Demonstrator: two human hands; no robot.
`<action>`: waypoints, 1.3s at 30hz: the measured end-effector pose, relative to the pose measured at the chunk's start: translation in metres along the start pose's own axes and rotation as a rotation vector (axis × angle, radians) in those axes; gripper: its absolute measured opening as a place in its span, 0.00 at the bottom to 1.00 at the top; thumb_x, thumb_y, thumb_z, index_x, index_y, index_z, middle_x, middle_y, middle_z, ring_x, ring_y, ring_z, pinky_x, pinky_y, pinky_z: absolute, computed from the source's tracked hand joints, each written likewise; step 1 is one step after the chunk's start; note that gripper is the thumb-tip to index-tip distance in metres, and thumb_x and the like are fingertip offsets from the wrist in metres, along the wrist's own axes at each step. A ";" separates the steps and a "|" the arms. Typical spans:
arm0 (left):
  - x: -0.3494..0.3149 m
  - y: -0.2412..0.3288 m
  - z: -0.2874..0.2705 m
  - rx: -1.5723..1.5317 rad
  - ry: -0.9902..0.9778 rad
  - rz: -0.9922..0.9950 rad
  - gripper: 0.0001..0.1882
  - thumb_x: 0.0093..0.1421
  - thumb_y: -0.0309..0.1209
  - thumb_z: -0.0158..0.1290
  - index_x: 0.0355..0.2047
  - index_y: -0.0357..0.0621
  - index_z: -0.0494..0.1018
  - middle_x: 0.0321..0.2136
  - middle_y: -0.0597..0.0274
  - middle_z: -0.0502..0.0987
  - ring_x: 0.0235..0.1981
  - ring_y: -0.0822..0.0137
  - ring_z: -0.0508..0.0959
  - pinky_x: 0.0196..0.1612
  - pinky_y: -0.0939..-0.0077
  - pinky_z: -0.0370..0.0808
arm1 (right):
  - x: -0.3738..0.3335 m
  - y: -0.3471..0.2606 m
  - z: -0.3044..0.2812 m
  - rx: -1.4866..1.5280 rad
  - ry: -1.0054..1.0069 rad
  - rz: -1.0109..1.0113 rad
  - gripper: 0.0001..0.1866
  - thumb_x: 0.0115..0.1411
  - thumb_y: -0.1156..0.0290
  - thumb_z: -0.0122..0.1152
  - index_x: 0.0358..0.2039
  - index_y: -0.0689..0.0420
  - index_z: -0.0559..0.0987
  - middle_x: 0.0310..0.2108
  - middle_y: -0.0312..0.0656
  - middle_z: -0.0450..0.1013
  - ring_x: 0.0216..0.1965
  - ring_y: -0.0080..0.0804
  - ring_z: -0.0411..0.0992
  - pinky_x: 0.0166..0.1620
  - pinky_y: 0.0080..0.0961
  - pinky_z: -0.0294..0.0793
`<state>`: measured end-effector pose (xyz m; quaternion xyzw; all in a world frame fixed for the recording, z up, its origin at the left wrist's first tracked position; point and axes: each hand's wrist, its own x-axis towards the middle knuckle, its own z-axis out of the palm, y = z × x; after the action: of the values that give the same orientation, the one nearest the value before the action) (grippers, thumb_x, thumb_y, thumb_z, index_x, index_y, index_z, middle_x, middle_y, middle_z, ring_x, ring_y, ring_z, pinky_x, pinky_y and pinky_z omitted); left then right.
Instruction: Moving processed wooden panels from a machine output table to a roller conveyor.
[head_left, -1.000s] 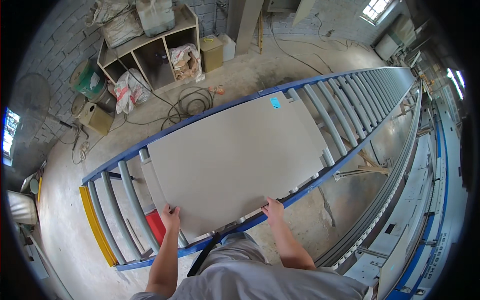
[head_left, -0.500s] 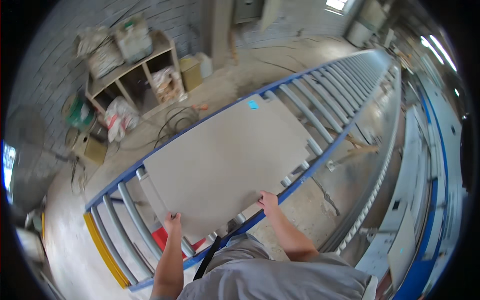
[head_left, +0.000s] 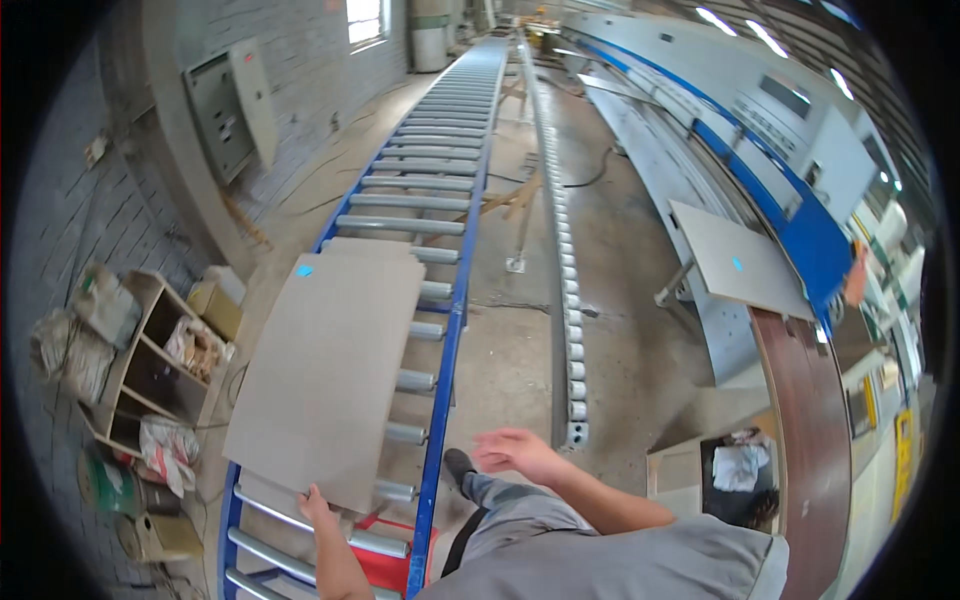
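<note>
Flat grey-beige rectangular panel [head_left: 325,370] lies on the long blue-framed conveyor with grey metal rollers [head_left: 405,224], toward its near end: hides part of the left rail, stops short of the right rail, roller ends bare there. One sheet or several, can't tell. Your left hand [head_left: 320,508] touches the panel's near edge; can't tell if its fingers grip under. Your right hand [head_left: 518,455] is empty, fingers spread, in the air past the conveyor's right rail. Progress, my read: panel down flat on the rollers; not done: panel isn't off the conveyor, left hand isn't off the panel. More than that, can't judge. Similar grey-beige sheet [head_left: 740,258] lies well apart, beside the long white-and-blue machine [head_left: 815,235].
</note>
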<state>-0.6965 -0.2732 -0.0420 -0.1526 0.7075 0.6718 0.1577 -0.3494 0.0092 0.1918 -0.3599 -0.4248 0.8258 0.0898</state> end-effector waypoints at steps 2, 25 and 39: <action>-0.015 0.003 0.010 0.085 0.130 0.011 0.23 0.58 0.27 0.51 0.54 0.34 0.62 0.45 0.46 0.71 0.43 0.53 0.73 0.45 0.61 0.71 | -0.047 0.011 -0.039 0.101 0.123 -0.029 0.15 0.60 0.69 0.51 0.46 0.61 0.72 0.37 0.45 0.75 0.37 0.32 0.75 0.44 0.30 0.75; -0.531 -0.012 0.262 0.401 -1.352 1.187 0.10 0.51 0.23 0.55 0.35 0.42 0.77 0.27 0.55 0.75 0.27 0.59 0.75 0.32 0.71 0.73 | -0.295 0.092 -0.312 0.754 0.683 -0.333 0.10 0.61 0.67 0.52 0.25 0.57 0.72 0.23 0.40 0.73 0.29 0.32 0.75 0.37 0.31 0.78; -0.741 -0.120 0.451 0.569 -1.603 0.107 0.19 0.59 0.29 0.51 0.51 0.38 0.67 0.37 0.62 0.71 0.31 0.74 0.73 0.34 0.80 0.72 | -0.390 0.138 -0.513 1.010 0.764 -0.425 0.11 0.60 0.64 0.52 0.28 0.59 0.73 0.25 0.44 0.73 0.30 0.37 0.74 0.37 0.34 0.76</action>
<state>0.0329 0.1746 0.1453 0.4481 0.5301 0.3799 0.6115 0.2987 0.0724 0.0928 -0.4493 0.0142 0.7020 0.5523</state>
